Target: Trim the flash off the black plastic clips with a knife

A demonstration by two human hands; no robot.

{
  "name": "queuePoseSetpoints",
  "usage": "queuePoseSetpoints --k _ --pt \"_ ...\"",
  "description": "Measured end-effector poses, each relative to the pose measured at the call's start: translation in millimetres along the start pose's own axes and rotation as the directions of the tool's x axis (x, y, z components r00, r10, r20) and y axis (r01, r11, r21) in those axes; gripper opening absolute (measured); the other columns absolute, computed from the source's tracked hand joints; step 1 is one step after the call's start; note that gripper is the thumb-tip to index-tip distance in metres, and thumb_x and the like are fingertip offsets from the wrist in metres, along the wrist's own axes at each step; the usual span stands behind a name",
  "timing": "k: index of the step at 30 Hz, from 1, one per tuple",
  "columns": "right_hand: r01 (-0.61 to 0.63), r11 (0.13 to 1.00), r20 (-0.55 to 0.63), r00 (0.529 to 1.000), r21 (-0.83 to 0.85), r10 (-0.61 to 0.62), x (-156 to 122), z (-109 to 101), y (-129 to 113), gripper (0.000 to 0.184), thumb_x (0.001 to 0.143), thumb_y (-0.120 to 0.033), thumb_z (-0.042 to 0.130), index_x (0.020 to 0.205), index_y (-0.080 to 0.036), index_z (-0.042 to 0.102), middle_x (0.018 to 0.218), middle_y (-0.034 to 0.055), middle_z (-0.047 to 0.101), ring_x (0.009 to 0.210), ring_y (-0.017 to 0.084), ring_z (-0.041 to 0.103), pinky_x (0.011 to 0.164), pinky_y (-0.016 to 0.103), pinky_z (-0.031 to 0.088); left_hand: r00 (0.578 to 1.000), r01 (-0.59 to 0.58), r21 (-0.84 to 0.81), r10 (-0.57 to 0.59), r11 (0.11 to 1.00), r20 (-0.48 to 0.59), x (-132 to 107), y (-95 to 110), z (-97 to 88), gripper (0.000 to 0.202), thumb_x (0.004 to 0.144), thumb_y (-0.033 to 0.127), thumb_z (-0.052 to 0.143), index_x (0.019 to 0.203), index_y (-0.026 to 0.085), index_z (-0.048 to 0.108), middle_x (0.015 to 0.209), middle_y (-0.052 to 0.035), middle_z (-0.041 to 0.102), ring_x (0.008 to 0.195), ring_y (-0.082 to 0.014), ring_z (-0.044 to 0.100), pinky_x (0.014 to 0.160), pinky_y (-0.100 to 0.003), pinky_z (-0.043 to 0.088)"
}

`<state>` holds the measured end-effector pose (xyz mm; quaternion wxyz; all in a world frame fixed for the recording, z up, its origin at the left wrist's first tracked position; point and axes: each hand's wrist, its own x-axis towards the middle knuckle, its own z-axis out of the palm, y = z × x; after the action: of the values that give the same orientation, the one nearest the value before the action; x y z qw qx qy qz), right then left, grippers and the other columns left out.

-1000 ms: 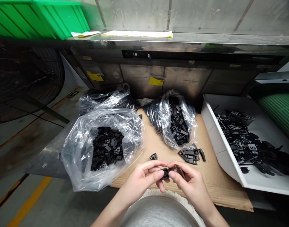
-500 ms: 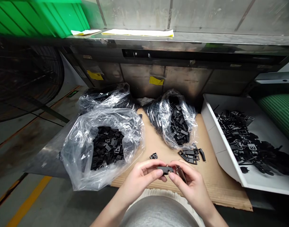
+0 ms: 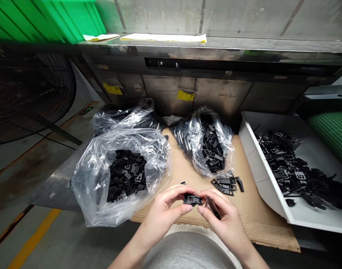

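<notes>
A black plastic part [image 3: 192, 200] sits in front of me at chest height, held above a cardboard sheet [image 3: 259, 220]. Its long axis runs nearly level from left to right, tipped slightly down at the right end, and its flat face with small square openings points up toward my camera. My left hand [image 3: 165, 211] is closed in a pinch on its left end, thumb below and fingers curling over the top. My right hand [image 3: 225, 220] is also closed, gripping a dark strip [image 3: 213, 208] whose long axis slants from upper left to lower right. The strip's upper end lies just beside the part's right end; I cannot tell whether they are joined.

Beyond my hands, a small pile of black pieces [image 3: 225, 185] lies on the cardboard. Two open clear plastic bags [image 3: 94, 183] [image 3: 213, 145] full of black parts rest to the left and ahead, with a third bag [image 3: 123, 119] behind them. To the right, a white tray [image 3: 260, 175] holds a loose spread of black parts. A green crate [image 3: 47, 18] sits on a steel shelf high up, and a fan [image 3: 25, 97] stands at far left.
</notes>
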<state>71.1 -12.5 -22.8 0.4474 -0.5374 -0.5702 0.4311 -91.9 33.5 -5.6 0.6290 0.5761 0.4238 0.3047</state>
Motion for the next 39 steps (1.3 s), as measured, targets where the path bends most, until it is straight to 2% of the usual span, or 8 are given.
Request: queuePoseSetpoints --k 3,8,16,18,22,26,33,39 --pt "-0.007 1.000 -0.013 1.000 -0.012 0.007 0.0 -0.3 1.3 0.023 0.077 -0.015 0.055 0.095 -0.030 0.057 0.079 -0.0037 0.055 0.067 0.009 0.051 0.058 0.016 0.042 1.000 -0.027 0.022 0.026 0.999 0.010 1.4 0.0 0.1 0.024 0.072 0.011 0.062 0.092 0.024 0.065 0.094 -0.0004 0.062 0.093 -0.0183 0.055 0.085 -0.028 0.041" --pt "-0.081 0.997 -0.035 0.996 -0.008 0.081 -0.8 0.6 4.5 0.019 0.076 -0.020 0.057 0.094 -0.028 0.060 0.081 -0.0029 0.060 0.070 0.011 0.054 0.066 0.018 0.043 0.999 -0.047 0.025 0.047 0.999 0.020 3.4 0.9 -0.8 0.021 0.072 0.012 0.062 0.091 0.022 0.065 0.093 -0.0020 0.062 0.091 -0.0187 0.055 0.083 -0.029 0.042" --pt "-0.097 0.992 -0.025 0.995 0.076 0.100 -0.6 -0.6 -1.6 0.018 0.074 -0.019 0.059 0.090 -0.027 0.062 0.081 -0.0021 0.061 0.070 0.012 0.055 0.065 0.019 0.043 0.998 -0.026 0.040 0.024 0.999 0.050 0.7 0.7 0.0 0.024 0.072 0.009 0.061 0.092 0.022 0.065 0.093 -0.0014 0.062 0.091 -0.0184 0.055 0.083 -0.028 0.041" --pt "-0.095 0.987 -0.005 0.995 0.128 0.097 -0.4 -1.2 -2.5 0.016 0.075 -0.021 0.059 0.090 -0.026 0.062 0.081 -0.0014 0.060 0.069 0.011 0.053 0.062 0.019 0.042 0.998 -0.017 0.055 0.014 0.998 0.062 0.0 2.7 1.0 0.025 0.072 0.008 0.061 0.093 0.023 0.065 0.093 -0.0011 0.062 0.090 -0.0180 0.055 0.082 -0.027 0.041" --pt "-0.149 0.952 0.038 0.989 0.267 0.144 0.7 -1.2 -1.4 0.012 0.080 -0.028 0.054 0.089 -0.024 0.061 0.066 -0.0035 0.050 0.052 0.008 0.042 0.049 0.018 0.037 0.998 -0.023 0.062 0.019 0.998 0.059 -0.2 6.4 2.1 0.027 0.072 0.007 0.060 0.093 0.023 0.065 0.093 -0.0003 0.061 0.090 -0.0170 0.056 0.082 -0.026 0.040" --pt "-0.204 0.916 0.061 0.979 0.346 0.195 1.7 -1.2 -0.2 0.013 0.080 -0.028 0.054 0.087 -0.021 0.061 0.058 -0.0054 0.044 0.049 0.006 0.039 0.046 0.017 0.035 0.998 -0.024 0.065 0.020 0.998 0.061 -0.1 6.4 1.6 0.028 0.072 0.006 0.060 0.093 0.024 0.065 0.094 0.0006 0.062 0.091 -0.0165 0.056 0.082 -0.024 0.040" --pt "-0.197 0.923 0.054 0.980 0.331 0.190 -0.9 -0.5 0.0 0.013 0.080 -0.026 0.053 0.088 -0.019 0.060 0.058 -0.0053 0.043 0.049 0.007 0.037 0.046 0.018 0.034 0.997 0.011 0.054 -0.016 0.999 0.079 -0.8 6.4 1.4 0.025 0.073 0.008 0.059 0.093 0.021 0.065 0.096 -0.0020 0.062 0.092 -0.0181 0.056 0.082 -0.026 0.040" --pt "-0.161 0.964 0.024 0.987 0.213 0.160 -2.3 0.0 -0.5 0.017 0.077 -0.025 0.055 0.092 -0.021 0.061 0.071 0.0002 0.052 0.059 0.011 0.047 0.047 0.020 0.038 0.996 0.023 0.040 -0.026 0.999 0.084 -0.5 5.7 -0.6 0.022 0.074 0.011 0.059 0.094 0.020 0.065 0.097 -0.0040 0.062 0.092 -0.0205 0.056 0.083 -0.032 0.041"
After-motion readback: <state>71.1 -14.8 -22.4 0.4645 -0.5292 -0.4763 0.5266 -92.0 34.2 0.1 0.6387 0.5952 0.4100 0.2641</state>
